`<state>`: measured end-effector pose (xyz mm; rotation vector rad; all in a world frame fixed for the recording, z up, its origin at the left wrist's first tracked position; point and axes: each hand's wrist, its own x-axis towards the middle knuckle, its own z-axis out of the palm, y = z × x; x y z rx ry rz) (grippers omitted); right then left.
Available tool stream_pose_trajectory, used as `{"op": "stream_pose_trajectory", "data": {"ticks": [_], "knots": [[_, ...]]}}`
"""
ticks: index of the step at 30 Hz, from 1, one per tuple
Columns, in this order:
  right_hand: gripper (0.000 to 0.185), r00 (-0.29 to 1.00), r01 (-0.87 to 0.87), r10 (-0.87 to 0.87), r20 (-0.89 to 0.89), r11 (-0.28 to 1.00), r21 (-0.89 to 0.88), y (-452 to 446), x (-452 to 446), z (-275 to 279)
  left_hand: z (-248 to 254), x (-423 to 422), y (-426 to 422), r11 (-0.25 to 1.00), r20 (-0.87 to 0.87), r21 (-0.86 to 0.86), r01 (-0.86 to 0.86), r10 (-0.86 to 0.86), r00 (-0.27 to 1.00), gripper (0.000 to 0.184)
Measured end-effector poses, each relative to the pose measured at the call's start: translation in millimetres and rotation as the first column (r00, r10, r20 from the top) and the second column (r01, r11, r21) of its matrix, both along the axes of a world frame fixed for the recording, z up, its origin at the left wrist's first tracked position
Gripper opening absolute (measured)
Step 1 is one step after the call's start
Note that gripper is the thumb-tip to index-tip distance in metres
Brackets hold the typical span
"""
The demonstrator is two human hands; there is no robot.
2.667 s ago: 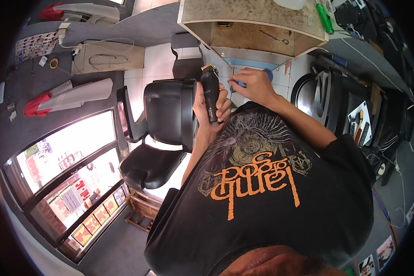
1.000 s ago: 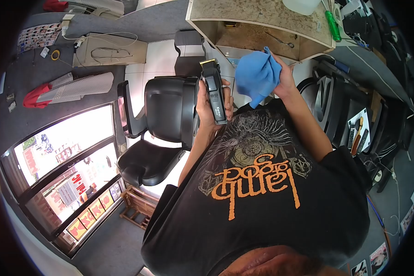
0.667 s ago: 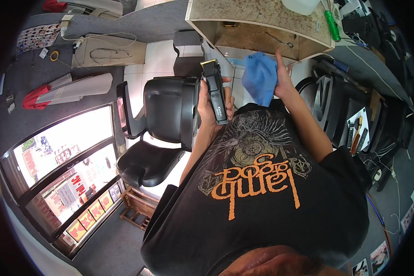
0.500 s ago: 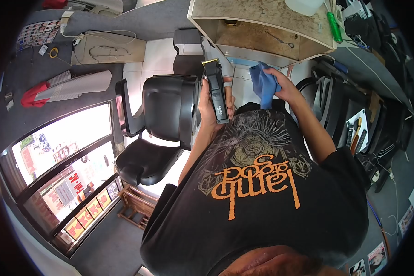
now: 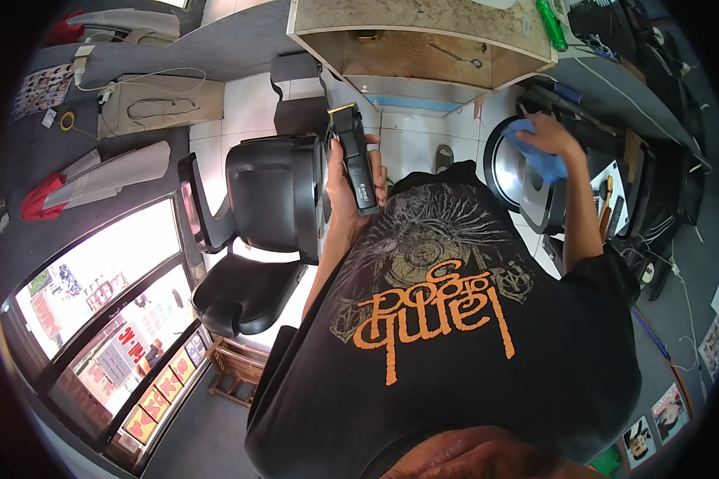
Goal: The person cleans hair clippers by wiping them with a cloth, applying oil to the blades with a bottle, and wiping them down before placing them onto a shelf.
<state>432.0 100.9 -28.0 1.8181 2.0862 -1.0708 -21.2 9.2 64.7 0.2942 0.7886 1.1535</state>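
A black hair clipper [image 5: 353, 160] with a gold-coloured blade edge stands nearly upright in my left hand [image 5: 340, 184], whose fingers wrap round its body. The blade end points away from me. Off to the right, my right hand [image 5: 553, 136] grips a blue cloth [image 5: 542, 158] that hangs below the fingers. The cloth is in front of a round, shiny metal-and-black base [image 5: 503, 176] beside the black chair on the right; whether it touches the base I cannot tell.
Left of me stands a black barber chair [image 5: 273, 191]. Ahead, a worn wooden cabinet [image 5: 399, 36] holds scissors [image 5: 457, 56] on its shelf. A green bottle [image 5: 550, 24] lies at its right. Combs and tools rest on a white tray [image 5: 607, 199] at right. A slipper [image 5: 443, 157] is on the floor.
My right hand has swung to the right with the blue cloth, away from my body. My left hand still holds the clipper in much the same pose. The camera view has shifted slightly.
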Motion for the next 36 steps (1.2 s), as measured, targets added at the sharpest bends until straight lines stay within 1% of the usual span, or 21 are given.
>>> {"op": "stream_pose_trajectory", "data": {"ticks": [1, 3, 5, 7, 8, 9, 10, 11, 12, 14, 16, 18, 20, 21, 22, 25, 27, 28, 30, 33, 36], "knots": [[0.058, 0.999, 0.013, -0.016, 0.048, 0.997, 0.075, -5, 23, 2, -1, 0, 0, 1.0, -0.007, -0.001, 0.008, -0.008, 1.0, 0.075], [0.055, 0.996, -0.016, 0.003, 0.086, 0.987, 0.158, -17, 43, 62, -2, 1, 2, 1.0, -0.021, -0.001, 0.025, -0.025, 0.999, 0.075], [0.047, 0.989, -0.006, 0.004, 0.149, 1.0, 0.011, -12, 77, 113, -1, 2, 3, 0.999, -0.006, -0.011, 0.042, -0.042, 0.999, 0.076], [0.039, 0.988, 0.149, -0.151, 0.011, 0.984, 0.099, -25, 82, 181, -3, 2, 3, 0.998, 0.008, -0.018, 0.059, -0.059, 0.998, 0.076], [0.036, 0.969, 0.23, -0.246, 0.041, 0.947, 0.225, -37, 74, 218, -5, 1, 3, 0.998, 0.015, -0.018, 0.064, -0.063, 0.998, 0.076], [0.034, 0.94, 0.297, -0.337, 0.058, 0.888, 0.352, -50, 65, 241, -7, 1, 4, 0.998, 0.021, -0.015, 0.065, -0.065, 0.998, 0.076], [0.032, 0.858, 0.447, -0.513, 0.033, 0.776, 0.445, -62, 63, 247, -7, 2, 5, 0.997, 0.018, -0.022, 0.072, -0.071, 0.997, 0.075], [0.032, 0.779, 0.542, -0.627, -0.033, 0.645, 0.538, -72, 64, 219, -7, 3, 4, 0.997, 0.014, -0.032, 0.073, -0.072, 0.997, 0.075], [0.032, 0.727, 0.583, -0.682, -0.076, 0.555, 0.594, -87, 66, 152, -4, 1, 4, 0.996, 0.006, -0.039, 0.082, -0.082, 0.997, 0.075], [0.032, 0.704, 0.584, -0.709, 0.037, 0.609, 0.536, -133, 68, -24, -5, 1, 7, 0.995, -0.004, -0.023, 0.096, -0.096, 0.995, 0.075], [0.032, 0.716, 0.598, -0.669, 0.199, 0.735, 0.32, -216, 50, -180, -5, -1, 4, 0.993, -0.005, -0.049, 0.103, -0.104, 0.995, 0.074], [0.032, 0.692, 0.664, -0.694, 0.196, 0.719, 0.204, -278, 26, -244, -8, -3, 10, 0.994, 0.01, 0.016, 0.109, -0.109, 0.994, 0.075], [0.033, 0.718, 0.606, -0.678, 0.159, 0.721, 0.336, -300, 19, -256, -7, -6, 1, 0.991, -0.009, -0.019, 0.132, -0.132, 0.991, 0.075], [0.028, 0.761, 0.377, -0.594, 0.262, 0.733, 0.566, -290, 15, -243, -7, -5, -3, 0.991, -0.003, -0.036, 0.125, -0.126, 0.992, 0.075], [0.027, 0.7, 0.641, -0.693, 0.172, 0.716, 0.276, -267, 11, -217, -12, -2, 0, 0.992, 0.003, -0.031, 0.12, -0.12, 0.993, 0.075], [0.033, 0.725, 0.641, -0.68, 0.11, 0.724, 0.253, -216, 6, -201, -15, -2, -2, 0.988, -0.002, -0.049, 0.143, -0.144, 0.99, 0.074], [0.035, 0.733, 0.645, -0.678, 0.057, 0.719, 0.258, -175, -22, -156, -16, 0, 2, 0.984, -0.001, -0.021, 0.177, -0.177, 0.984, 0.073], [0.034, 0.792, 0.582, -0.607, 0.066, 0.783, 0.22, -157, -27, -144, -17, 1, 3, 0.982, -0.012, -0.014, 0.191, -0.191, 0.981, 0.073], [0.033, 0.867, 0.494, -0.452, -0.211, 0.837, 0.235, -130, -43, -129, -15, 2, 4, 0.978, -0.026, -0.035, 0.205, -0.206, 0.978, 0.073], [0.032, 0.743, 0.503, -0.391, -0.543, 0.862, 0.067, -93, -95, -53, -14, 2, 3, 0.977, -0.07, -0.045, 0.21, -0.213, 0.975, 0.073], [0.03, 0.654, 0.434, -0.349, -0.671, 0.9, -0.046, -69, -134, 7, -13, -1, 1, 0.977, -0.09, -0.025, 0.212, -0.214, 0.973, 0.072]]}}
